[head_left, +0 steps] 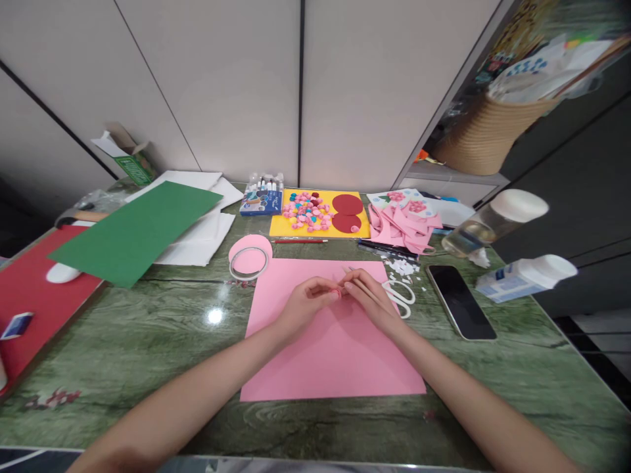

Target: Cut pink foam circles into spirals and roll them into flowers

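Note:
My left hand (pixel 311 303) pinches a small pink paper roll (pixel 337 293) between thumb and fingers. Closed in a pinch as well, my right hand (pixel 371 299) meets it fingertip to fingertip at the roll, whose far side is hidden by the fingers. Both hands are above a large pink sheet (pixel 315 361) lying flat on the table. White-handled scissors (pixel 405 303) lie just right of my right hand, partly covered by it. A tape roll (pixel 249 264) rests at the sheet's upper left corner, overlapping a pink paper circle (pixel 251 242).
Behind the sheet, a yellow sheet (pixel 280 228) bears many small coloured rolls (pixel 308 211) and two red circles (pixel 348 205). Pink scraps (pixel 401 226), a phone (pixel 462 302), a clear bottle (pixel 470 233) and a white bottle (pixel 522 279) are rightward. Green sheet (pixel 138 230) lies left.

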The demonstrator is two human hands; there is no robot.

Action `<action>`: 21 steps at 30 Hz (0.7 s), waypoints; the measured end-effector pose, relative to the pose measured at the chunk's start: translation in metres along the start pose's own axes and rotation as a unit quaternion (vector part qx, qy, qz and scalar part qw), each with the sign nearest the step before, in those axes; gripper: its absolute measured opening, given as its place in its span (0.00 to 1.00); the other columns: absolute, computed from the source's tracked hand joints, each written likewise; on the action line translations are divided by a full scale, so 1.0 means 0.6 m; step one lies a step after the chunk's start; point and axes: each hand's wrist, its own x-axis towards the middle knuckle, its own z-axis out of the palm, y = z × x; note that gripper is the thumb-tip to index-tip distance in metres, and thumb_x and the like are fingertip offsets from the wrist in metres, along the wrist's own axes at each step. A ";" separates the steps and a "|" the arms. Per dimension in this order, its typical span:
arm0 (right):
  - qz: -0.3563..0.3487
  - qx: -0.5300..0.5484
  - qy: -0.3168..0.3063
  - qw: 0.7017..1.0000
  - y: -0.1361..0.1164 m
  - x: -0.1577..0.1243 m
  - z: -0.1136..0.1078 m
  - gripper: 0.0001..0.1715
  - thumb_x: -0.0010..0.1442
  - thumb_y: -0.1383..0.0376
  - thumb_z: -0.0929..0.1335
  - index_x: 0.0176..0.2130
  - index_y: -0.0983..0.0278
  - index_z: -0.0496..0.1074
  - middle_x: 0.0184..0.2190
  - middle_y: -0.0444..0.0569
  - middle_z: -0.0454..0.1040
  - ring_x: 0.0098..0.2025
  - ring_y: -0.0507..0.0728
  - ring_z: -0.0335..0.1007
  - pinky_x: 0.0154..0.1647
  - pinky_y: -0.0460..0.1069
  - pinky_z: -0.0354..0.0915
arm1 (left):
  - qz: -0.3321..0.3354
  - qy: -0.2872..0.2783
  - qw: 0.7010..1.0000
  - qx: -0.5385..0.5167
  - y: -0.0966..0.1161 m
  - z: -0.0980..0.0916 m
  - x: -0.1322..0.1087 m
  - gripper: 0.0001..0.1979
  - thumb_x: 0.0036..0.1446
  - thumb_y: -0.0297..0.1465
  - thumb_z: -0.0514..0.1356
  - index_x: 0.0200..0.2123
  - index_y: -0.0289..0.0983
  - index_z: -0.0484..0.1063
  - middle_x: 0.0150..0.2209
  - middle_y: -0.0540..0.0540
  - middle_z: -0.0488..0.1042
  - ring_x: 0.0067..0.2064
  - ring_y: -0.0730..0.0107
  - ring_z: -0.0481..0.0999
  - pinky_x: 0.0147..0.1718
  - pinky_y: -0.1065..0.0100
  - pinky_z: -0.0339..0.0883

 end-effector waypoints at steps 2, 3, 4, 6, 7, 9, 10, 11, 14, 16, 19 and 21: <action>0.003 0.007 -0.003 1.000 -0.001 0.000 0.000 0.10 0.59 0.56 0.63 0.38 0.60 0.64 0.34 0.45 0.73 0.37 0.55 0.71 0.42 0.51 0.66 | -0.001 0.004 1.000 -0.002 0.000 -0.002 0.001 0.10 0.45 0.33 0.65 0.32 0.36 0.72 0.32 0.48 0.74 0.35 0.72 0.71 0.35 0.71 0.62; 0.004 0.011 -0.005 1.000 0.000 0.000 0.000 0.10 0.59 0.56 0.63 0.38 0.60 0.64 0.35 0.45 0.73 0.37 0.55 0.71 0.42 0.51 0.66 | -0.005 0.006 1.000 -0.006 -0.001 -0.002 0.002 0.10 0.44 0.33 0.65 0.32 0.37 0.72 0.32 0.49 0.74 0.34 0.72 0.71 0.35 0.71 0.61; 0.004 0.014 -0.007 1.000 0.000 0.000 0.000 0.10 0.59 0.56 0.63 0.38 0.60 0.64 0.35 0.46 0.73 0.37 0.55 0.72 0.42 0.51 0.66 | -0.010 0.008 1.000 -0.011 -0.001 -0.003 0.002 0.11 0.44 0.33 0.65 0.33 0.37 0.72 0.31 0.49 0.74 0.34 0.73 0.71 0.34 0.71 0.61; 0.002 0.015 -0.009 1.000 0.002 0.000 0.000 0.10 0.59 0.56 0.62 0.38 0.60 0.64 0.36 0.46 0.73 0.38 0.55 0.71 0.41 0.51 0.66 | -0.017 0.012 1.000 -0.019 -0.001 -0.004 0.002 0.13 0.43 0.32 0.66 0.34 0.37 0.71 0.29 0.50 0.73 0.32 0.74 0.71 0.34 0.71 0.61; 0.002 0.015 -0.010 1.000 0.002 0.000 0.000 0.10 0.59 0.57 0.63 0.38 0.60 0.64 0.36 0.46 0.73 0.38 0.55 0.71 0.41 0.51 0.65 | -0.017 0.014 1.000 -0.019 0.000 -0.004 0.002 0.13 0.42 0.32 0.67 0.34 0.37 0.71 0.28 0.51 0.73 0.32 0.74 0.71 0.34 0.72 0.61; 0.003 0.012 -0.012 1.000 0.002 -0.001 0.000 0.09 0.59 0.57 0.63 0.38 0.60 0.64 0.36 0.46 0.73 0.38 0.55 0.71 0.40 0.51 0.65 | -0.011 0.013 1.000 -0.015 0.002 -0.003 0.001 0.14 0.43 0.31 0.67 0.35 0.37 0.70 0.27 0.51 0.72 0.30 0.75 0.70 0.33 0.72 0.61; 0.004 0.011 -0.012 1.000 0.002 -0.001 0.000 0.09 0.59 0.57 0.63 0.38 0.60 0.64 0.36 0.46 0.73 0.38 0.55 0.71 0.40 0.51 0.65 | -0.008 0.012 1.000 -0.013 0.004 -0.003 0.000 0.14 0.43 0.31 0.66 0.35 0.37 0.70 0.26 0.52 0.71 0.30 0.76 0.70 0.33 0.72 0.60; 0.004 0.009 -0.011 1.000 0.001 -0.001 0.000 0.09 0.59 0.57 0.62 0.38 0.60 0.64 0.35 0.46 0.73 0.38 0.55 0.71 0.39 0.51 0.65 | -0.005 0.009 1.000 -0.012 0.006 -0.002 -0.001 0.14 0.43 0.31 0.66 0.36 0.37 0.70 0.26 0.52 0.71 0.29 0.76 0.69 0.32 0.73 0.60; 0.003 0.001 -0.009 1.000 -0.001 -0.001 0.000 0.09 0.59 0.58 0.62 0.38 0.60 0.65 0.35 0.45 0.73 0.37 0.55 0.70 0.39 0.51 0.65 | -0.004 -0.001 1.000 -0.012 0.012 -0.001 -0.004 0.15 0.43 0.31 0.66 0.37 0.36 0.69 0.25 0.52 0.71 0.28 0.77 0.69 0.31 0.73 0.60; 0.001 -0.003 -0.009 1.000 -0.002 -0.001 0.000 0.09 0.59 0.58 0.62 0.38 0.60 0.65 0.35 0.45 0.73 0.37 0.55 0.70 0.39 0.50 0.64 | -0.005 -0.008 1.000 -0.017 0.015 -0.001 -0.005 0.16 0.43 0.31 0.66 0.37 0.36 0.69 0.25 0.52 0.71 0.28 0.77 0.69 0.31 0.73 0.60; 0.002 0.000 -0.014 1.000 -0.003 -0.001 0.000 0.08 0.59 0.59 0.62 0.38 0.60 0.65 0.36 0.45 0.73 0.37 0.54 0.70 0.38 0.49 0.64 | -0.011 -0.016 1.000 -0.016 0.017 0.000 -0.005 0.17 0.42 0.31 0.67 0.37 0.36 0.68 0.25 0.52 0.72 0.28 0.77 0.70 0.31 0.73 0.60; 0.002 0.000 -0.015 1.000 -0.004 -0.001 0.000 0.08 0.59 0.59 0.63 0.37 0.60 0.65 0.35 0.45 0.72 0.36 0.54 0.70 0.38 0.49 0.64 | -0.015 -0.016 1.000 -0.008 0.017 -0.001 -0.004 0.17 0.42 0.32 0.67 0.36 0.36 0.69 0.27 0.51 0.72 0.29 0.75 0.71 0.31 0.73 0.61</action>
